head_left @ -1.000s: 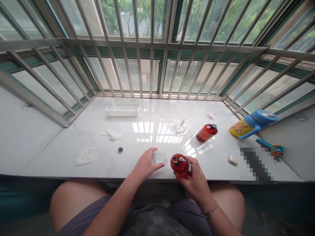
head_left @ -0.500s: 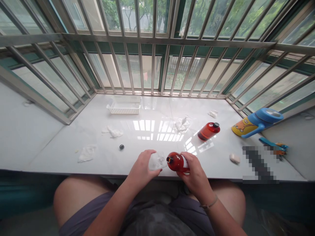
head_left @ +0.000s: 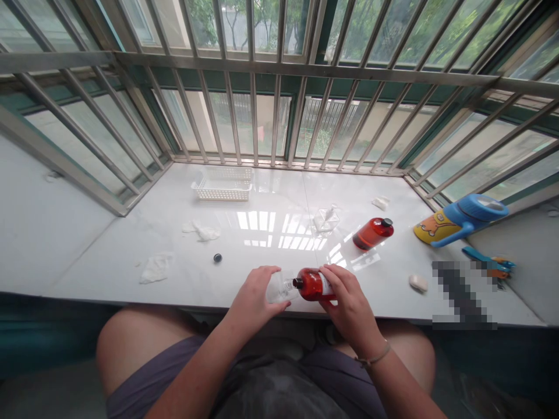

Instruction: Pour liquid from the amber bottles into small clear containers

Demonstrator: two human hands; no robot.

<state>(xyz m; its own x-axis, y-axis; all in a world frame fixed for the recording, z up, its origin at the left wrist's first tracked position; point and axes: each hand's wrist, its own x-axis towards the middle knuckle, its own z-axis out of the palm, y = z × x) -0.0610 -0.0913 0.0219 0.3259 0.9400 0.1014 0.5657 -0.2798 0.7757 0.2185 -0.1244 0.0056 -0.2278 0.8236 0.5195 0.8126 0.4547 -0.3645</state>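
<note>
My right hand (head_left: 345,297) grips an uncapped red bottle (head_left: 311,284), tipped on its side with the mouth pointing left. My left hand (head_left: 255,297) holds a small clear plastic container (head_left: 279,287) right at the bottle's mouth, near the front edge of the white sill (head_left: 271,244). A small black cap (head_left: 217,257) lies on the sill to the left of my hands. A second red bottle (head_left: 372,233) with a black cap lies on its side further back on the right.
A white slotted basket (head_left: 222,186) stands at the back. Crumpled tissues (head_left: 155,267) lie on the left, a clear wrapper (head_left: 325,219) in the middle, a blue and yellow cup (head_left: 463,218) at the right. Metal window bars (head_left: 279,87) enclose the sill.
My right hand has tilted the red bottle from upright to lying sideways, its mouth now at the clear container. My left hand drew the container slightly nearer and lower.
</note>
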